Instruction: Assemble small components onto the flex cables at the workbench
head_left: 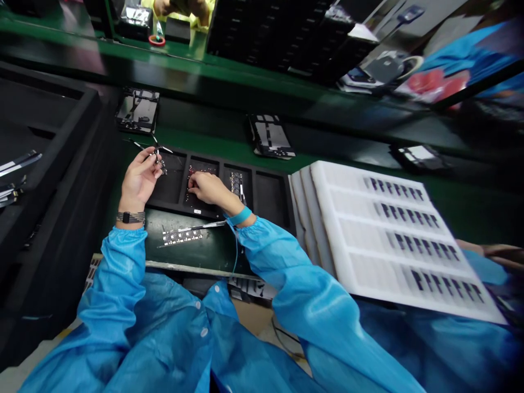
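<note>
My left hand [140, 179] is curled, fingertips pinched on a small dark part [160, 162] at the left end of a black compartment tray [262, 192]. My right hand [207, 188] lies knuckles up over the tray's second compartment, fingers bent down among small parts; what it grips is hidden. A strip of small components [181, 236] and metal tweezers [208, 225] lie on the green mat in front of the tray. Both arms wear blue sleeves; a blue wrist strap [240, 216] is on my right wrist, a watch [130, 217] on my left.
Stacked white foam trays [360, 229] with rows of dark parts sit at right. Phone-like assemblies [137, 111] [270, 135] [420, 157] lie on the belt behind. A black bin [49, 164] stands at left. Another person's hand [497, 254] shows at right; someone in yellow [180, 8] works opposite.
</note>
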Available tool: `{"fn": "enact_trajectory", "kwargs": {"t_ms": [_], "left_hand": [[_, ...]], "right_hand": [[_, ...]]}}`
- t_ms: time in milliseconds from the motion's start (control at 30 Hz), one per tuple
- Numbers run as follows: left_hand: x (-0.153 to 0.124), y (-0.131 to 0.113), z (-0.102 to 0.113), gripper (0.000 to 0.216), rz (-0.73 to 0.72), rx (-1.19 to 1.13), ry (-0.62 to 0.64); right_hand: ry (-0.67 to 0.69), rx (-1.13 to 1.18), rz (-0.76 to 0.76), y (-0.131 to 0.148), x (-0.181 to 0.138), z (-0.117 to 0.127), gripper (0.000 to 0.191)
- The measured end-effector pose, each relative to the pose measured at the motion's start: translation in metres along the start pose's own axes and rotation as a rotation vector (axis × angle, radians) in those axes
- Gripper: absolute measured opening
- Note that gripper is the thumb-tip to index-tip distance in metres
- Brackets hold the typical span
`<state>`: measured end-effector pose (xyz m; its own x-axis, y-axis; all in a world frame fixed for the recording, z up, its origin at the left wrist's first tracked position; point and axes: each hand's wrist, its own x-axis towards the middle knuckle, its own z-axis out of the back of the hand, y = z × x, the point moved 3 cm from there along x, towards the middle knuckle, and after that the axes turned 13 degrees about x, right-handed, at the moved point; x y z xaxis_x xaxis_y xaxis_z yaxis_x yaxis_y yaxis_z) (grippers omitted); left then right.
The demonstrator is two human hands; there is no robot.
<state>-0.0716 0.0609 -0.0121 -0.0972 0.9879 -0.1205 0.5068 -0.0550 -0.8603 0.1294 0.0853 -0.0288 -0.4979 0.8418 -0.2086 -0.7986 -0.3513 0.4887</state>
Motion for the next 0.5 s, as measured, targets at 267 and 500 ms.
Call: {"fn": "enact_trajectory", "kwargs": {"t_ms": [267,500], "left_hand": [[0.001,0.001,0.0,0.023,-0.031,0.031,0.012],[-0.005,0.01,-0.011,0.029,-0.056,0.181,0.072]], "right_hand": [[-0.052,0.082,0.06,0.005,-0.018,0.008,0.014],[-0.208,0.671,0.171,-0.012,-0.034,0.02,0.006]]}}
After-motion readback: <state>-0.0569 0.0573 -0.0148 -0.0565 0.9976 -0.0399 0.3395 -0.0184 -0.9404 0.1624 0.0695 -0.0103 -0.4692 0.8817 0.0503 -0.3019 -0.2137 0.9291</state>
